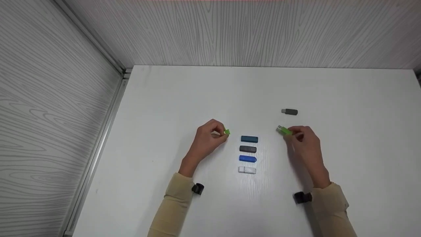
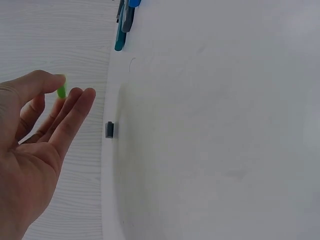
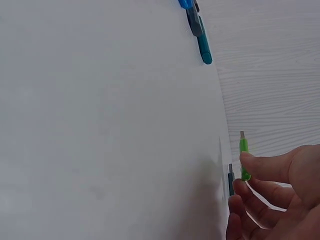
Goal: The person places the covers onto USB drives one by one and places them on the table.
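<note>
My left hand (image 1: 210,136) pinches a small green cap (image 1: 227,132) between thumb and fingertips, left of a column of USB sticks. In the left wrist view the green cap (image 2: 62,91) shows between the thumb and index finger. My right hand (image 1: 306,141) holds a green USB stick (image 1: 285,130) by its rear end, with the bare metal plug pointing left. Seen from the right wrist, the green stick (image 3: 244,157) is upright between thumb and fingers. Beyond this hand lies a dark grey USB stick (image 1: 290,112), its metal plug uncovered.
Between the hands lie a teal USB stick (image 1: 249,139), a black one (image 1: 247,149), a blue one (image 1: 247,159) and a white one (image 1: 247,170). A small dark piece (image 2: 109,130) sits on the white table (image 1: 164,98). Wood-grained panels (image 1: 210,33) stand behind and at left.
</note>
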Available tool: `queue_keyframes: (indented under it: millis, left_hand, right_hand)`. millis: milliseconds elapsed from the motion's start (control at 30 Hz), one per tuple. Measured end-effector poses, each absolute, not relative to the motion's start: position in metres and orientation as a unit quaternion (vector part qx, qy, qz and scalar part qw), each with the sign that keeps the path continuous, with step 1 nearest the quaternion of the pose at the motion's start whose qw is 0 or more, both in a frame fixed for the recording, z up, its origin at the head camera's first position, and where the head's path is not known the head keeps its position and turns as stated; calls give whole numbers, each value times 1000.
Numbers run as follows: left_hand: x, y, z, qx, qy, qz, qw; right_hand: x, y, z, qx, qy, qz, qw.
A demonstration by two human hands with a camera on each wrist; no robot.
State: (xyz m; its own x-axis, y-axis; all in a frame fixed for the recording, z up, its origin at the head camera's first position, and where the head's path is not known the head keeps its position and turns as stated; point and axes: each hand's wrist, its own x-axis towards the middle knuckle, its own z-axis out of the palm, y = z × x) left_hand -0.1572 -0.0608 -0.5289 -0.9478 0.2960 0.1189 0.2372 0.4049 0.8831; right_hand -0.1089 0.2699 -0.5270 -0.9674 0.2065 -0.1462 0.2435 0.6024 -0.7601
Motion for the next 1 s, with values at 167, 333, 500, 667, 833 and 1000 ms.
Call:
queue_keyframes:
  millis: [167, 333, 500, 667, 833, 1000]
  left_hand:
    - [-157, -61, -530, 160, 833, 528, 42]
    - [-156, -61, -530, 159, 822, 544, 56]
    - [-156, -61, -531, 166, 821, 543, 58]
    - [-155, -59, -532, 170, 820, 542, 67]
    - [-152, -55, -531, 185, 822, 533, 76]
    - [-151, -52, -533, 196, 826, 523, 78]
  right_hand:
    - [-110, 267, -525, 103, 896, -432, 18]
    - [-110, 265, -523, 91, 897, -432, 18]
    - [-111, 260, -521, 79, 895, -438, 28]
    - [-111, 253, -519, 52, 894, -444, 42]
    - [-111, 244, -521, 16, 899, -434, 56]
    - [-111, 238, -523, -13, 904, -423, 53]
